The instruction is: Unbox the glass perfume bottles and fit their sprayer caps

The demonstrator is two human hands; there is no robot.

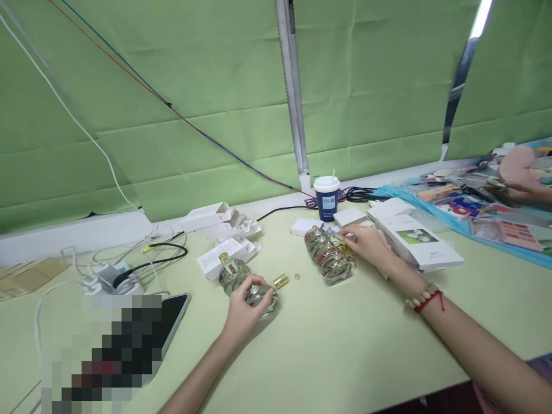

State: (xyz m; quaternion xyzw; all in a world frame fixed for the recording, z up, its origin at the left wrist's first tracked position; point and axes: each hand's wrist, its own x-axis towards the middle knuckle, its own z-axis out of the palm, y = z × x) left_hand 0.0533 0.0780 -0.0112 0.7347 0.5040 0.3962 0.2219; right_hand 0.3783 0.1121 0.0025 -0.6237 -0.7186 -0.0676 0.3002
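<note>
My left hand [248, 305] wraps its thumb and fingers around a round glass perfume bottle [264, 297], which stands uncapped with its silvery nozzle showing. Behind it is another perfume bottle [233, 275] with a tall gold cap on top. To the right of the held bottle lie a loose gold cap [281, 280] and a small gold ring [297, 276]. My right hand [366, 242] reaches to the far side of a cluster of several glass bottles [334, 265]. Its fingertips are pinched together beside a small gold piece [342, 245]; what they hold is hard to make out.
White cartons [226, 253] lie behind the left bottles, and more white boxes [416, 238] are at right. A lidded paper cup [326, 198] stands near the wall. Cables, a charger [114, 279] and a dark-screened device [172, 316] occupy the left. Cosmetics [504, 230] cover blue plastic far right.
</note>
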